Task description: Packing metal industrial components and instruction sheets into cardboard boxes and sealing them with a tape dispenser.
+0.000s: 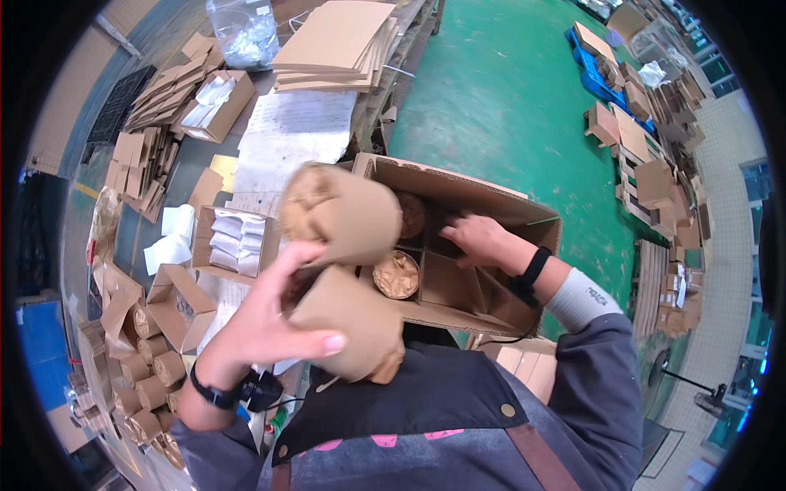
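Note:
Two brown cardboard cylinders with crumpled kraft paper at their ends are in my left hand [274,323]. The upper cylinder [356,217] is a little blurred, and the lower cylinder [348,319] tilts below it, close to my apron. They hang over the left side of an open cardboard box [454,315] with card dividers [450,282]. Inside, a paper-topped cylinder [396,275] stands in a near compartment, and another [411,214] sits in shadow behind it. My right hand [479,239] reaches into the box by the dividers, fingers apart, holding nothing I can see.
Left of the box, a small carton [201,241] holds white wrapped packets. Several more cylinders [151,389] are piled at the lower left. A stack of flat cardboard [332,41] and a clear plastic bag [244,37] lie at the back. Pallets with cartons [655,184] stand across the green floor.

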The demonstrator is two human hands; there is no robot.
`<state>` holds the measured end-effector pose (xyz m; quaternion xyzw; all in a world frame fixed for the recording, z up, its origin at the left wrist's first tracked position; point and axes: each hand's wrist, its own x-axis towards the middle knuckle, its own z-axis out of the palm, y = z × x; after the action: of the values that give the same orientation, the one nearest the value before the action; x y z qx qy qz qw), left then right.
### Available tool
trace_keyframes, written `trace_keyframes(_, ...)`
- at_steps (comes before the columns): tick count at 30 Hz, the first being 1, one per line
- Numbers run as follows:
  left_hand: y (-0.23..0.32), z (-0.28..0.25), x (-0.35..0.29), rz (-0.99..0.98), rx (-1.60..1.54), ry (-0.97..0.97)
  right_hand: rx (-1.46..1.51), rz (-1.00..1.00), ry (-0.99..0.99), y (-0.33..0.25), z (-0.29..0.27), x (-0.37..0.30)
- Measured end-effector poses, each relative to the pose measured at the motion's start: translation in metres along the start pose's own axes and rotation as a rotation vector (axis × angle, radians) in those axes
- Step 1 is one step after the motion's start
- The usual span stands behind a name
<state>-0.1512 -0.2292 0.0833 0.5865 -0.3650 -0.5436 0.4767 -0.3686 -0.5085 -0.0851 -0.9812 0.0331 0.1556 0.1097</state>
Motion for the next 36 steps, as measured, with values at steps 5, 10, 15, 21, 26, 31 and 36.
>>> trace_keyframes(5, -0.016, 0.051, 0.107, -0.129, 0.115, -0.351, -0.125, 0.156, -0.324, 0.003, 0.004, -0.035)
trace_keyframes(10, -0.090, 0.103, 0.176, -0.140, 0.427, -0.318, -0.050, 0.304, -0.521, 0.001, -0.002, -0.036)
trace_keyframes(15, -0.141, 0.115, 0.182, -0.130, 0.743, -0.333, -0.073, 0.298, -0.541, 0.007, -0.001, -0.042)
trace_keyframes(21, -0.119, 0.147, 0.176, -0.259, 1.134, -0.397, 0.077, 0.280, -0.507, 0.028, 0.017, -0.041)
trace_keyframes(26, -0.122, 0.151, 0.183, -0.157, 1.276, -0.506, 0.132, 0.338, -0.737, 0.036, 0.016, -0.031)
trace_keyframes(31, -0.101, 0.108, 0.171, -0.149, 1.108, -0.624, 0.191, 0.270, -0.410, 0.019, -0.025, -0.023)
trace_keyframes(36, -0.024, -0.003, 0.050, 0.301, 0.438, -0.216, 1.556, -0.144, -0.078, -0.059, -0.125, -0.074)
